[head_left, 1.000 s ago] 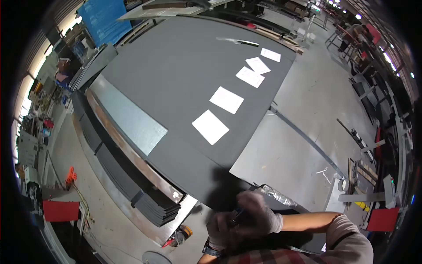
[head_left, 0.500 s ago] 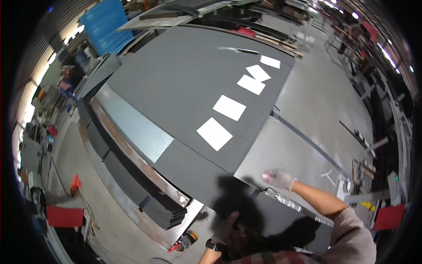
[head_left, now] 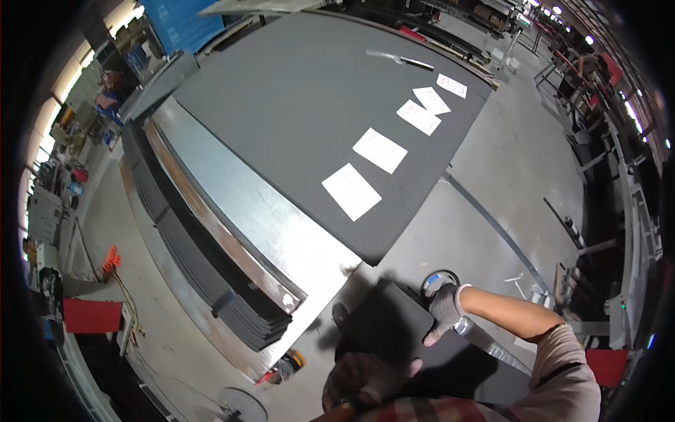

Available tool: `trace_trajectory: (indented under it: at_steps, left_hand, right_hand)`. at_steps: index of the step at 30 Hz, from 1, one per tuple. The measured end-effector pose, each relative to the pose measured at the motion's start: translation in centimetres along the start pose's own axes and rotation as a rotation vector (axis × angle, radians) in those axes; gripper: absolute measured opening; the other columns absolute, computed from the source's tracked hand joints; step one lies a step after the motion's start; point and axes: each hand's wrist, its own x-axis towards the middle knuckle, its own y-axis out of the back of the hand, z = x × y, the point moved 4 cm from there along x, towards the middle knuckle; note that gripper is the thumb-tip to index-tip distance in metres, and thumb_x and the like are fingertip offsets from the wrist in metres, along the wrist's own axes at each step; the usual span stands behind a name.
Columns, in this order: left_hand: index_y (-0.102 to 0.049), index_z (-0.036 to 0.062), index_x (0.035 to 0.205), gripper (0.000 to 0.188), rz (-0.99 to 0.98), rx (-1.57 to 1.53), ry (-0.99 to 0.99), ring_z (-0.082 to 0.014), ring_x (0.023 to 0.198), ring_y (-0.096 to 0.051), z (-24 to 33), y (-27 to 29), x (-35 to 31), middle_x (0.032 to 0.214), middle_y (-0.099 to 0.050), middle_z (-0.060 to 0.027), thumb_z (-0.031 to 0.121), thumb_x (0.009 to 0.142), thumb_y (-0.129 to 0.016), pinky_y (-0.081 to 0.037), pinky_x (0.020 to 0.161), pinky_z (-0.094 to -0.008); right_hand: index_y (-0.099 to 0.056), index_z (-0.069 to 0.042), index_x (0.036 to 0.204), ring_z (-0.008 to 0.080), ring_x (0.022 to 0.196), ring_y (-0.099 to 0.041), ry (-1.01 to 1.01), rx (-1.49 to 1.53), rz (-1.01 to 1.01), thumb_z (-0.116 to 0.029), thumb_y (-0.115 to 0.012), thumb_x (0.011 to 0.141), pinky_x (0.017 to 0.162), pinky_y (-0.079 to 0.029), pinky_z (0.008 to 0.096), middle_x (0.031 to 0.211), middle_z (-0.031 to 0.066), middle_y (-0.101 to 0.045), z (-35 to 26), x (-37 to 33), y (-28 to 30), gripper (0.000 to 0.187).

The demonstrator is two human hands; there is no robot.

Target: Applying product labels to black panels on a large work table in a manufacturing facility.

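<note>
A stack of dark grey sheets [head_left: 383,316], foam-like in look, hangs off the near corner of the metal table. My right hand [head_left: 446,309], in a grey glove, is closed on its right edge, thumb on top. Close to my body, my left hand [head_left: 369,380] is closed at the stack's near left side; shadow hides most of its fingers. Ahead, a broad dark grey sheet [head_left: 267,91] covers the table. White paper cards [head_left: 351,192] lie along its right side, with a black-handled knife-like tool [head_left: 416,63] beyond them.
Bare metal tabletop [head_left: 281,218] shows along the left. More dark strips [head_left: 246,316] lie stacked on a lower ledge. A dark-topped surface [head_left: 492,373] with a silvery wrapped edge is at my right. A round reel [head_left: 439,281] sits by my right hand. Another person [head_left: 587,67] stands far right.
The dark sheets on the table's near end have come off toward me, baring the metal. My right hand has closed on their edge; my left hand has drawn nearer my body.
</note>
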Motion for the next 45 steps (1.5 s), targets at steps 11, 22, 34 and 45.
trace_trajectory:
  at_steps: [11,22,34,45]
  left_hand:
    - [-0.062,-0.0003,0.087,0.021,0.178,-0.705,0.228,-0.0194,0.068,-0.062,8.0,8.0,0.1,0.08,-0.063,-0.0091,0.02,0.086,-0.057,-0.049,0.06,-0.0306]
    - [-0.058,0.0045,0.103,0.04,-0.137,0.097,-0.142,-0.0142,0.077,-0.063,3.8,9.3,-1.8,0.084,-0.064,-0.0085,0.031,0.078,-0.074,-0.05,0.061,-0.0336]
    - [-0.057,0.0053,0.098,0.032,0.023,-0.086,0.015,-0.0205,0.071,-0.062,-11.4,-0.5,6.7,0.082,-0.063,-0.0096,0.029,0.081,-0.07,-0.05,0.058,-0.0353]
    - [-0.057,0.006,0.094,0.025,0.039,0.048,-0.24,-0.0263,0.067,-0.062,2.8,7.7,-1.8,0.081,-0.061,-0.0107,0.027,0.084,-0.066,-0.049,0.055,-0.0369]
  right_hand:
    - [-0.043,0.001,0.13,0.0351,0.105,-0.054,0.15,0.211,0.75,-0.033,-0.056,0.09,0.09,-0.045,0.0411,0.107,0.021,-0.055,-2.2,-5.6,3.8,0.054]
    - [-0.061,-0.01,0.111,0.0233,0.094,-0.062,-0.03,0.111,0.513,-0.036,-0.066,0.084,0.099,-0.038,0.0428,0.097,0.0083,-0.067,6.8,-1.7,1.4,0.038]
    - [-0.062,-0.005,0.104,0.0317,0.123,-0.044,-0.325,0.806,1.246,-0.062,-0.074,0.064,0.11,-0.028,0.0388,0.126,0.0172,-0.049,8.6,3.3,-3.3,0.071]
    - [-0.065,-0.014,0.103,0.0312,0.127,-0.04,-0.33,0.097,1.146,-0.047,-0.064,0.071,0.105,-0.024,0.0603,0.129,0.0086,-0.048,-8.8,0.7,-3.5,0.046]
